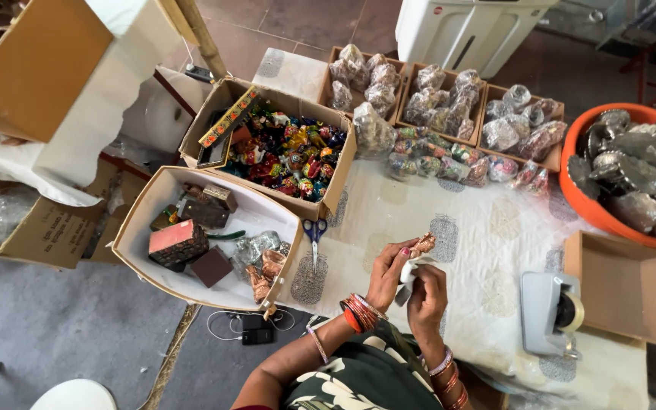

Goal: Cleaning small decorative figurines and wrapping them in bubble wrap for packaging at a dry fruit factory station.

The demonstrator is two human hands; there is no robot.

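My left hand (390,275) and my right hand (427,298) meet over the patterned white tablecloth (487,228). Together they hold a small brown figurine (423,244) with a piece of white wrap (408,275) around its lower part. The figurine's top sticks out above my left fingers. Blue-handled scissors (314,235) lie on the cloth just left of my hands. A grey tape dispenser (552,311) stands to the right.
A box of colourful painted figurines (290,156) and a white box with small boxes and wrapped pieces (206,243) sit left. Trays of plastic-wrapped items (434,99) line the back. An orange tub of silver objects (632,171) and an empty cardboard tray (628,288) sit right.
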